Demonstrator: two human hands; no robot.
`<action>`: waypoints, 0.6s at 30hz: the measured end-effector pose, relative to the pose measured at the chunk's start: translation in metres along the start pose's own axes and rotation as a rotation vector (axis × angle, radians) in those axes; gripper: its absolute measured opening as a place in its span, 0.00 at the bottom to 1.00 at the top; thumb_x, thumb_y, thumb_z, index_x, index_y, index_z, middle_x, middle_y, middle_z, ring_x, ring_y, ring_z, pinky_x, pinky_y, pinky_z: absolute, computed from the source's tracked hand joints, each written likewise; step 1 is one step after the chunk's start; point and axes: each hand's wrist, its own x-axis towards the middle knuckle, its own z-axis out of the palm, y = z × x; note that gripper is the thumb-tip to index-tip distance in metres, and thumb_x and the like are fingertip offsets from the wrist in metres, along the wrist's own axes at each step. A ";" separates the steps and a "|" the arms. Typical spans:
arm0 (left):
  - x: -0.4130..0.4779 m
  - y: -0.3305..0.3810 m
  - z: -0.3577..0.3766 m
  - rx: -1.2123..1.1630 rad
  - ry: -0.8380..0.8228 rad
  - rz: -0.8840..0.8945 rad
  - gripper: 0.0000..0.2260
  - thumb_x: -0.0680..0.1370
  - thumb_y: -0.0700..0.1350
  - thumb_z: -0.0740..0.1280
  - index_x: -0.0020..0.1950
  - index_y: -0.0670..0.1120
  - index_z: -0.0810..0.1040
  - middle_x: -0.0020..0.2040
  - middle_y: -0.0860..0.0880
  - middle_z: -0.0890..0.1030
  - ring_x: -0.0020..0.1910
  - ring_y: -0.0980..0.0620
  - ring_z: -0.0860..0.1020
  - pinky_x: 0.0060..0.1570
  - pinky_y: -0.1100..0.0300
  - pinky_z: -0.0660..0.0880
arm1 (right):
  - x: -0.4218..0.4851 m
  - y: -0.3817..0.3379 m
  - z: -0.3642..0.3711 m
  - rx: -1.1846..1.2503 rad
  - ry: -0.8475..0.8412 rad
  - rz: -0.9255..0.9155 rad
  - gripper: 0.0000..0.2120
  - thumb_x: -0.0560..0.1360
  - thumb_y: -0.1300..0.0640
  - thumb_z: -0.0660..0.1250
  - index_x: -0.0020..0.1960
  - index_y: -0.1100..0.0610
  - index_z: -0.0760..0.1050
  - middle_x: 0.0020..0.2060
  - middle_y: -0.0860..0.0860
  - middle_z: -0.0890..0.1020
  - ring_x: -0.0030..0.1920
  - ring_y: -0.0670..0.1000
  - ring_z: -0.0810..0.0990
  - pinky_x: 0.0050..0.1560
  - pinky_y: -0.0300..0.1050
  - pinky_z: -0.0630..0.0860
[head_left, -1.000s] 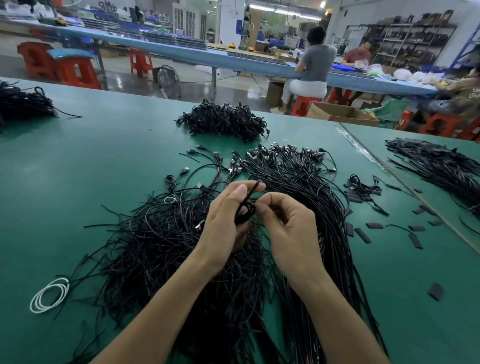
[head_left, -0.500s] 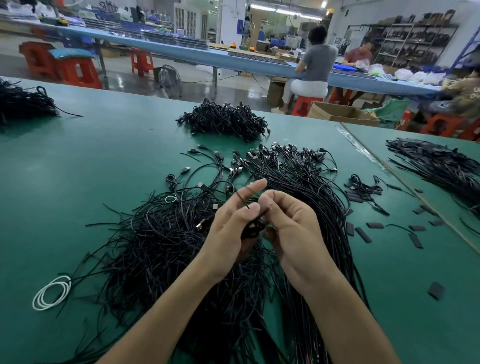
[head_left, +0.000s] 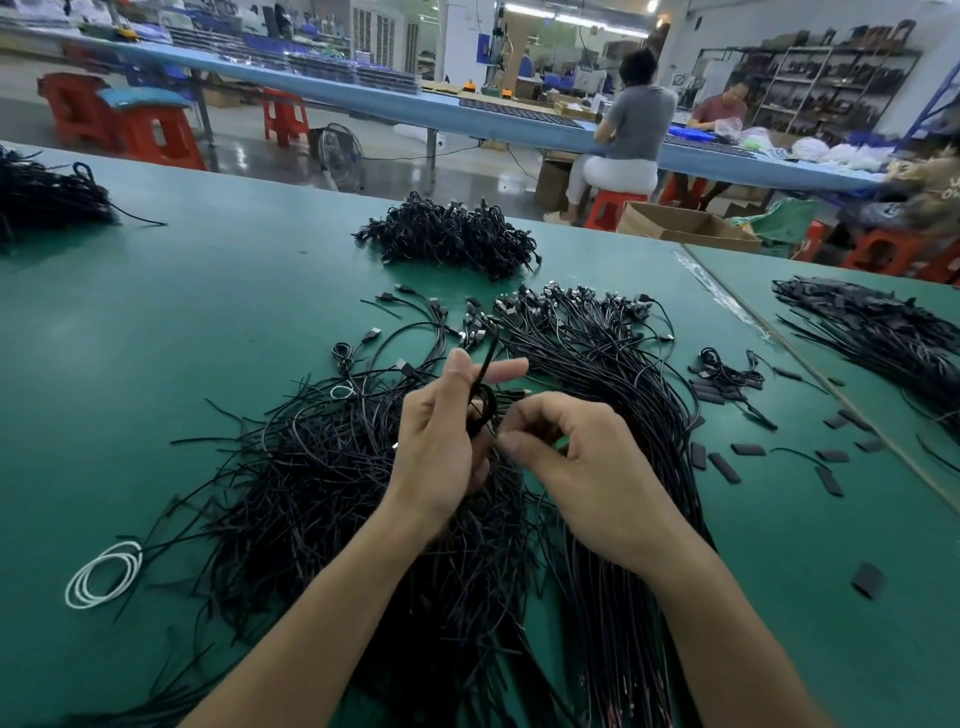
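Observation:
My left hand (head_left: 441, 441) holds a small coiled black cable (head_left: 483, 408) between thumb and fingers, with a black tie end sticking up past the index finger. My right hand (head_left: 582, 467) is right beside it, fingers curled, pinching at the coil's lower edge. Both hands hover over a big heap of loose black ties (head_left: 322, 493) on the green table (head_left: 182, 312). A long bundle of straight black cables (head_left: 613, 395) with metal plugs at the far end lies under and right of my hands.
A pile of coiled, tied cables (head_left: 452, 236) sits further back. A white cable coil (head_left: 104, 574) lies at the near left. Short black sleeves (head_left: 727, 462) are scattered on the right. More cable piles lie far left (head_left: 47, 195) and right (head_left: 872, 332). People sit at a distant bench.
The coil in my left hand has risen a little and the tie end now points up past my index finger. My right hand has shifted slightly lower against the coil.

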 end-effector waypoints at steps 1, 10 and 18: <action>0.001 -0.002 0.000 0.007 0.016 -0.019 0.24 0.84 0.61 0.52 0.51 0.53 0.86 0.21 0.53 0.65 0.17 0.57 0.61 0.20 0.67 0.61 | -0.001 -0.001 0.002 -0.026 0.001 -0.005 0.09 0.77 0.61 0.69 0.41 0.49 0.78 0.37 0.42 0.79 0.41 0.40 0.76 0.42 0.31 0.71; 0.001 -0.006 -0.006 -0.007 -0.133 -0.499 0.28 0.82 0.62 0.58 0.25 0.51 0.66 0.23 0.52 0.61 0.20 0.56 0.57 0.20 0.67 0.56 | -0.005 -0.004 0.014 -0.636 0.001 -0.386 0.03 0.79 0.59 0.66 0.48 0.56 0.78 0.47 0.48 0.77 0.50 0.49 0.72 0.52 0.47 0.74; 0.002 -0.005 -0.015 -0.167 -0.449 -0.821 0.31 0.69 0.79 0.55 0.28 0.52 0.64 0.24 0.54 0.62 0.19 0.59 0.57 0.17 0.71 0.55 | 0.008 0.004 0.002 -0.315 -0.108 -0.175 0.03 0.79 0.58 0.67 0.46 0.54 0.76 0.44 0.44 0.76 0.49 0.46 0.73 0.52 0.43 0.72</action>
